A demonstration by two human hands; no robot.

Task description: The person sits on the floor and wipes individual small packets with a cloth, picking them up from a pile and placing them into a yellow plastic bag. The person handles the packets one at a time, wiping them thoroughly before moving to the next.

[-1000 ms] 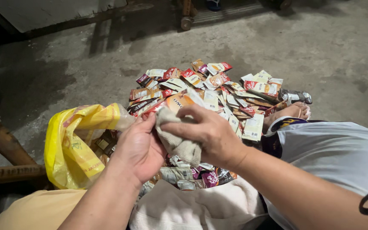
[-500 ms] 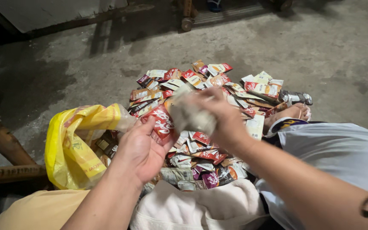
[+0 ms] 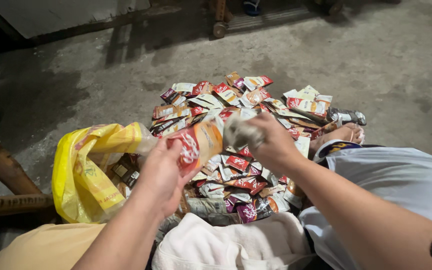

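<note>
My left hand [image 3: 162, 172] holds a red and orange flat sachet [image 3: 196, 144] up over a heap of sachets. My right hand [image 3: 271, 139] grips a crumpled grey cloth [image 3: 238, 132] just to the right of that sachet, almost touching its edge. Below and behind both hands lies the pile of sachets [image 3: 246, 100], red, cream, brown and purple, spread on the concrete floor.
A yellow plastic bag [image 3: 88, 170] with more sachets inside lies open at the left. A white towel [image 3: 226, 245] lies in the lap. A bare foot [image 3: 341, 134] rests at the pile's right edge. Wooden poles [image 3: 6, 200] lie at the far left.
The right hand lifted the cloth off the sachet and drew it to the right. The left hand raised and turned the red and orange sachet so its face shows.
</note>
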